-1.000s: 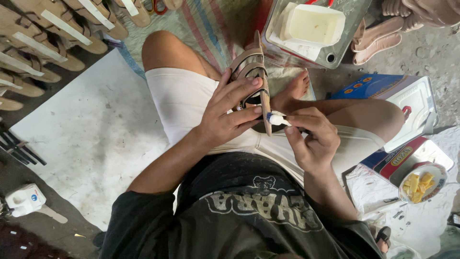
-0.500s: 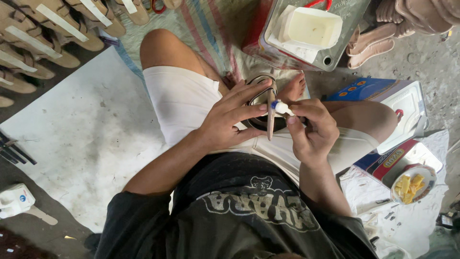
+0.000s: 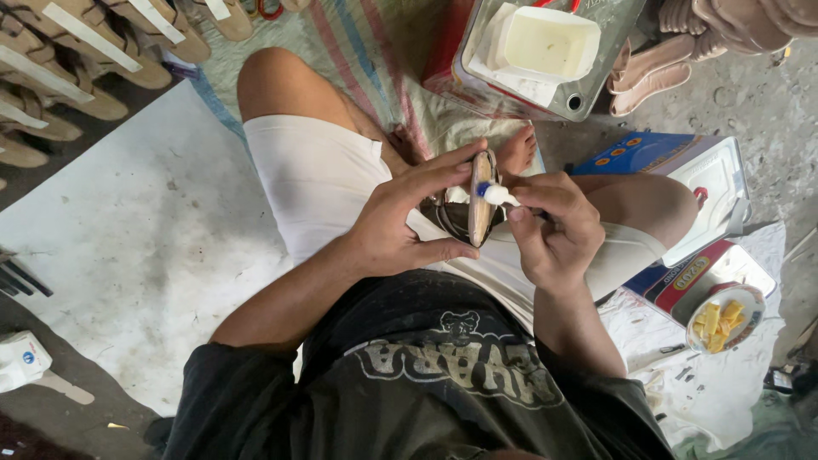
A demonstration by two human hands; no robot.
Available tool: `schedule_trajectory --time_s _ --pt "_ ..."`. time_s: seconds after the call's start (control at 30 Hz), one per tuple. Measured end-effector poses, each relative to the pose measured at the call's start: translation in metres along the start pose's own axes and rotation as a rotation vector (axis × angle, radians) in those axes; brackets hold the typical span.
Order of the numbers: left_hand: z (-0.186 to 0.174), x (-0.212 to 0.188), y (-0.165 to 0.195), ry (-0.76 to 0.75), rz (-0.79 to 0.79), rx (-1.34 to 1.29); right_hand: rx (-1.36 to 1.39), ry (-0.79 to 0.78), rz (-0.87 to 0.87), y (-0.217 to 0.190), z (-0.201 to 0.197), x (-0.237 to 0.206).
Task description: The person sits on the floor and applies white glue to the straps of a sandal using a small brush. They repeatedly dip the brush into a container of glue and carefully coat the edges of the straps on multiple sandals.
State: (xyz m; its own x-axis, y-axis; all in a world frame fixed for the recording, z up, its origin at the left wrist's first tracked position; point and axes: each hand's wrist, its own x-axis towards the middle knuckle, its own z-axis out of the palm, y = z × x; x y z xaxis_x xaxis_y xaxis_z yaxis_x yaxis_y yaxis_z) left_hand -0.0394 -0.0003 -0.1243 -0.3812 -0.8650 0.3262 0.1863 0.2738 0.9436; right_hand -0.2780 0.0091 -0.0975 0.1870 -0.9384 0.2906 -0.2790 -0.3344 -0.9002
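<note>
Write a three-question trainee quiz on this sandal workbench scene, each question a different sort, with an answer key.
1. True or false: the left hand holds the sandal sole on edge, thumb below and fingers above.
2. Multiple choice: the small tube in the right hand has its blue-banded tip
A. touching the sole
B. inside the white tub
C. lying on the floor
3. Fill in: the white tub sits on top of a metal ____.

Key
1. True
2. A
3. can
</note>
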Motion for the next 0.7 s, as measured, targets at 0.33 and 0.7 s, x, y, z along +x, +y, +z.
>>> schedule_trajectory --time_s 0.33,0.7 --pt "-0.003 -0.002 0.010 0.031 -0.244 -0.057 -0.017 -0.020 -0.021 -0.005 -0.001 0.000" --pt "-0.007 0.005 0.019 -0.038 -0.276 -0.336 -0.057 -0.080 -0.062 -0.006 -0.006 0.008"
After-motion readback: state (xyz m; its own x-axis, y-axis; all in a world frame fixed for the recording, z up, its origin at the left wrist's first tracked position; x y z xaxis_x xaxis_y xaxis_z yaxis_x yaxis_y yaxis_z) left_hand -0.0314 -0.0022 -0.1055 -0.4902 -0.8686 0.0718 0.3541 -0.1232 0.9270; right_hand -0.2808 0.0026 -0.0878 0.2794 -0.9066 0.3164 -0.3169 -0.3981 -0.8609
